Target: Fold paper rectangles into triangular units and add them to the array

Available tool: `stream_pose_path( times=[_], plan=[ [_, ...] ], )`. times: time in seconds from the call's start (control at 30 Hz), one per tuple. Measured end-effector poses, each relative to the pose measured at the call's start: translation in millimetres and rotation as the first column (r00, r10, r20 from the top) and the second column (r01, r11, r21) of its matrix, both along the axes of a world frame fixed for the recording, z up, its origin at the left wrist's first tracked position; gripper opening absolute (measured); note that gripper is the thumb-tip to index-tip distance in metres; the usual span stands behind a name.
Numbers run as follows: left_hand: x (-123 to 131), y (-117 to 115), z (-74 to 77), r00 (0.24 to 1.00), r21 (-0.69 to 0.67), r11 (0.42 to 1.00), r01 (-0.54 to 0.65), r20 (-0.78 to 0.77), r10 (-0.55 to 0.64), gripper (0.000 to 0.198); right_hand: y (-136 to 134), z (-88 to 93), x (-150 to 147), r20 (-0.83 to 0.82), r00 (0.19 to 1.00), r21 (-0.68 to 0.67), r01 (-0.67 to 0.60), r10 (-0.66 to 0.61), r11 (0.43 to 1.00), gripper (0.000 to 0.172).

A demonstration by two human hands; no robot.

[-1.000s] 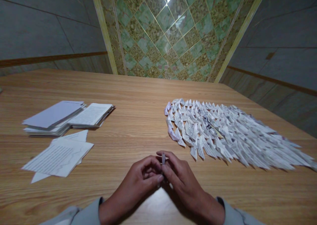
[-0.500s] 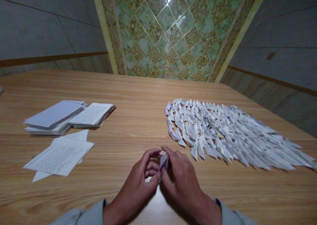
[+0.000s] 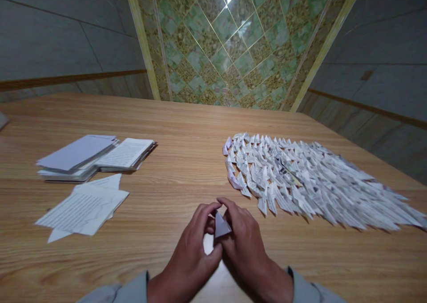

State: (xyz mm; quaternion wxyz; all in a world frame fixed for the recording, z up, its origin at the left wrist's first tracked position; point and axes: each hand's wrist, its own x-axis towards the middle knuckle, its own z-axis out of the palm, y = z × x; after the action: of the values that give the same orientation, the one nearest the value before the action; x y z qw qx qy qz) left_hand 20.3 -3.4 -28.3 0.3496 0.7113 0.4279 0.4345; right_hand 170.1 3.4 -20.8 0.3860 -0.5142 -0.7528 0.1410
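Note:
Between my two hands is a small folded paper (image 3: 221,226), pale lilac, showing a pointed triangular face. My left hand (image 3: 196,236) curves round its left side, with fingertips at its upper point and the thumb below it. On the other side my right hand (image 3: 245,234) grips it, its index finger reaching over the top and its thumb mostly hidden behind the paper. Both hands are just above the wooden table (image 3: 173,174), near its front edge. To the right lie many small folded paper boats (image 3: 300,178), set in close rows.
At the left are a stack of white paper (image 3: 75,153) and a smaller printed stack (image 3: 128,154). Nearer me, loose printed sheets (image 3: 83,209) overlap. A pale object (image 3: 2,120) is cut off by the left edge. A tiled wall (image 3: 223,49) stands behind the table.
The folded paper has turned in my fingers, so a wider triangular face shows. My left thumb has shifted down and right, and my right thumb has gone behind the paper.

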Motion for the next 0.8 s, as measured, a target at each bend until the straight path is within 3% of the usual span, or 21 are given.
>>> stream_pose_path(
  times=[0.23,0.37,0.47,0.57,0.67,0.8],
  plan=[
    [-5.6,5.8,8.0,0.994,-0.133,0.988,-0.083,0.058,0.091,0.023,-2.7,5.5,-2.9,0.002,0.999,0.147,-0.039,0.039,0.988,0.025],
    [-6.5,7.6,9.7,0.992,-0.165,0.985,-0.058,0.101,0.076,0.032,-4.9,5.6,-4.4,0.062,0.995,0.204,-0.089,0.078,0.975,0.029],
    [-6.7,7.8,9.5,0.986,-0.204,0.978,-0.033,0.154,0.065,0.023,-6.3,5.7,-5.1,0.08,0.994,0.231,-0.09,0.073,0.969,0.04],
    [-6.9,6.6,9.0,0.964,-0.251,0.967,-0.035,0.246,0.099,0.003,-7.1,6.9,-5.2,0.073,0.995,0.227,-0.083,0.068,0.97,0.029],
    [-7.4,5.6,9.2,0.941,-0.259,0.964,-0.054,0.309,0.136,0.007,-7.3,8.4,-4.9,0.106,0.99,0.212,-0.116,0.095,0.97,0.015],
    [-10.5,6.6,10.0,0.947,-0.189,0.978,-0.092,0.286,0.144,0.01,-7.3,12.7,-3.0,0.066,0.987,0.141,-0.155,0.147,0.978,0.015]
  ],
)
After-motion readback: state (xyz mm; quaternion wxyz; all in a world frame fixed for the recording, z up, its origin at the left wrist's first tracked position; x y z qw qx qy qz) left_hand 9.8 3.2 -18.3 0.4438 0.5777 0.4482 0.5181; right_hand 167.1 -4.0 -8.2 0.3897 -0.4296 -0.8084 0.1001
